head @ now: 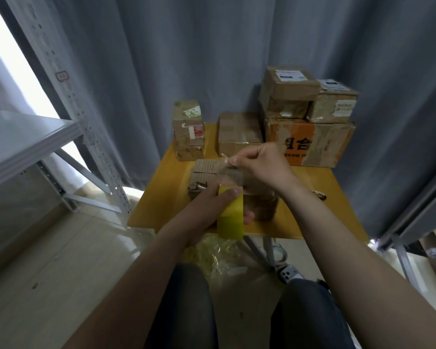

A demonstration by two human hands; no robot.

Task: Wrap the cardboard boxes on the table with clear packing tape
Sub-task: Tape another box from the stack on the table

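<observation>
My left hand (212,205) grips a yellowish roll of clear packing tape (230,217) just above the near edge of the yellow table (312,217). My right hand (257,163) pinches the free end of the tape strip (225,158), pulled up and away from the roll. Under the strip lies a small corrugated cardboard box (207,172), partly hidden by both hands.
Further boxes stand at the table's back: a tall stack (188,129) on the left, a brown box (238,133) in the middle, an orange-printed box (310,142) with two more boxes on top at the right. A metal shelf (30,137) stands left. Crumpled film (217,255) lies on the floor.
</observation>
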